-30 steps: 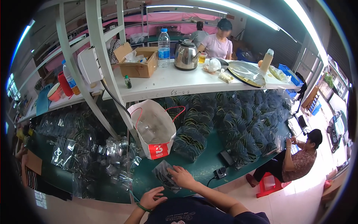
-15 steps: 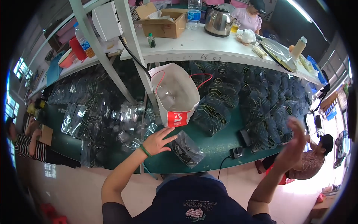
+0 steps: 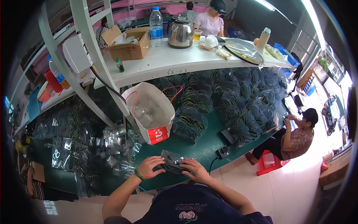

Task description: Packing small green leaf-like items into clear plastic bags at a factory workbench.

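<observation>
A clear plastic bag with dark contents [image 3: 170, 161] is at the near edge of the green table, between my two hands. My left hand [image 3: 150, 168] has its fingers and thumb closed on the bag's left edge. On the other side my right hand [image 3: 196, 171] grips the right edge, its fingers lying over the plastic. What exactly the bag contains is too dark to make out. Just beyond stands an open white paper bag [image 3: 158, 108] with red handles and a red patch on its front.
Many filled clear bags [image 3: 238, 106] are heaped at the right. Shiny plastic bags [image 3: 74, 153] cover the left. A small black device with a cable [image 3: 222, 152] lies near a black box [image 3: 227, 136]. The shelf [image 3: 149, 69] holds a kettle [image 3: 180, 33]. A co-worker [image 3: 298, 130] sits at right.
My right hand has come down from the raised right side onto the small plastic bag. My left hand has closed on its left edge. The whole view has shifted.
</observation>
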`<state>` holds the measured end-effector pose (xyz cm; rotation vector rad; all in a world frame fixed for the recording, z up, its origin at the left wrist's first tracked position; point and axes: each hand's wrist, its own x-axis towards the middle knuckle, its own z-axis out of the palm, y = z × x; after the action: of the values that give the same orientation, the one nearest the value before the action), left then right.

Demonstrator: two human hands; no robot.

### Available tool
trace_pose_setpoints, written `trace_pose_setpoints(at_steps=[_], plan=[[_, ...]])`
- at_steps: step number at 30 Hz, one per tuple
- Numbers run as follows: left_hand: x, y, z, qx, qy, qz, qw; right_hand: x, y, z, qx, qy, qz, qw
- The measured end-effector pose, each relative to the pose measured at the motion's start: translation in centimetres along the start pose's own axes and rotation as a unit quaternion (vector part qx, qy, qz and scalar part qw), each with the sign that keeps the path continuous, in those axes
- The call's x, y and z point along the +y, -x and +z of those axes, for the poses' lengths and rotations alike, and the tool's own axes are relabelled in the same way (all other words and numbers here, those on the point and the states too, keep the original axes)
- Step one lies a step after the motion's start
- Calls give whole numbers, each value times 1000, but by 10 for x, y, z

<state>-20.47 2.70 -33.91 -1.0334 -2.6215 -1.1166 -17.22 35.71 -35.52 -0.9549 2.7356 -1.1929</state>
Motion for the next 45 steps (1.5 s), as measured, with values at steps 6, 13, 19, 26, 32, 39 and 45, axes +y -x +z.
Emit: trace_pose_setpoints(at_steps=[6,13,19,26,32,39,45], plan=[[-9,-6,3,7,1,27,1000,2,5,21,62,-102,46,992],[-15,-21,26,50,4,-58,997,-13,-8,45,216,-85,100,968],[-39,-19,28,-29,-77,221,972,-15,2,57,244,57,85,964],[-43,-26,25,-117,-12,250,961,-13,12,58,70,242,-15,968],[-42,-13,52,-72,-32,197,977,-5,20,76,125,195,-11,973],[-41,-10,51,-69,-13,159,985,0,15,75,105,233,-47,966],[-37,-19,59,-96,-2,180,979,6,23,71,115,222,-55,967]])
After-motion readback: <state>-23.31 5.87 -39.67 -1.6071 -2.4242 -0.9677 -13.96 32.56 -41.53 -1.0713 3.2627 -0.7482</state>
